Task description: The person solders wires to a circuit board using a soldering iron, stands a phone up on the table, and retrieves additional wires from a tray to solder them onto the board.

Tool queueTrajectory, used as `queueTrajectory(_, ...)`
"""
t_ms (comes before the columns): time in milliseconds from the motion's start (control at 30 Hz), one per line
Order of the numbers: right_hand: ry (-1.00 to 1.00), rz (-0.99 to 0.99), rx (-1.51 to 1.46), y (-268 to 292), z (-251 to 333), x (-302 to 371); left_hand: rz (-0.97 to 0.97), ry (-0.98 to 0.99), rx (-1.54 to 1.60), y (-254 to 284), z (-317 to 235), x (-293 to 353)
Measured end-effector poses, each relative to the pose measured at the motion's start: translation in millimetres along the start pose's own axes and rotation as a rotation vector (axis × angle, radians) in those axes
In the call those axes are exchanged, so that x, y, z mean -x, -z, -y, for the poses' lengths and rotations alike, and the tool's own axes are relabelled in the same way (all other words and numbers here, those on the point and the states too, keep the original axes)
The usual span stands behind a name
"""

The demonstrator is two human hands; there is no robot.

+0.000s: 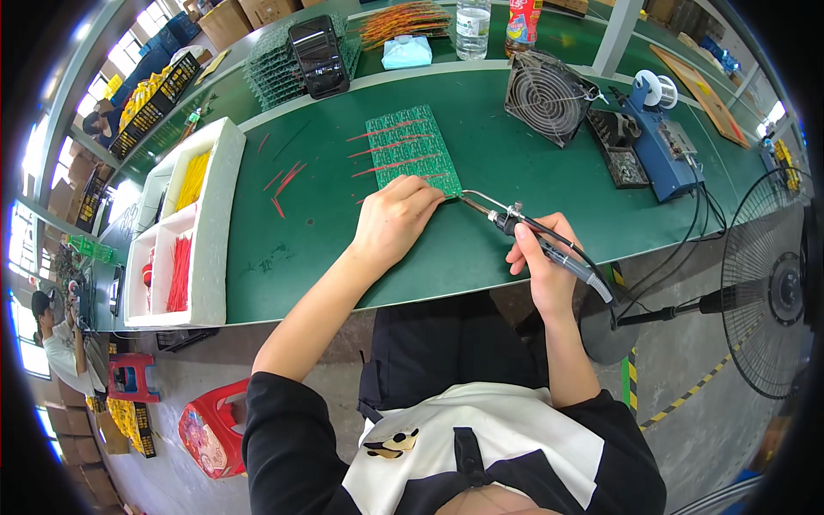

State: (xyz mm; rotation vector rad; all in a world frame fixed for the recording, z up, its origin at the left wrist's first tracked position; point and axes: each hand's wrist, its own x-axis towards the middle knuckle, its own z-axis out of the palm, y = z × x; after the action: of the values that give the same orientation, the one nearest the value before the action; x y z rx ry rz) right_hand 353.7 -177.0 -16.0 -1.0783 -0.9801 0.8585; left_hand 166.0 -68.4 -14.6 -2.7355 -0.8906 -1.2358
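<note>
A green circuit board panel (414, 137) lies on the green table, with several red wires (396, 143) running across it and jutting past its left edge. My left hand (396, 215) rests over the panel's near edge, fingers closed in a pinch at its near right corner. A red wire's end pokes out from under that hand; the part at the fingertips is hidden. My right hand (542, 257) grips a soldering iron (549, 249) like a pen. The iron's tip, with a thin curved metal tube beside it, meets the panel's corner next to my left fingertips.
A white foam tray (220, 215) at left holds yellow wires (193, 180) and red wires (178, 273). Loose red wires (287, 180) lie nearby. Behind are stacked panels, a phone (318, 56) and bottles. A square fan (549, 96) and blue soldering station (661, 137) stand right.
</note>
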Motion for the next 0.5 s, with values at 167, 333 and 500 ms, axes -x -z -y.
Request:
queueTrajectory(167,-0.004,-0.005,0.004,-0.5,-0.4,1.0,-0.006,-0.003,-0.006,-1.0,-0.2,0.0)
queueTrajectory(333,-0.011,-0.003,0.007,0.3,-1.5,0.8,-0.01,-0.02,-0.035,-0.2,-0.9,-0.8)
queueTrajectory(500,0.01,-0.014,-0.002,0.0,-1.6,0.0,-0.011,-0.033,-0.043,-2.2,-0.4,-0.8)
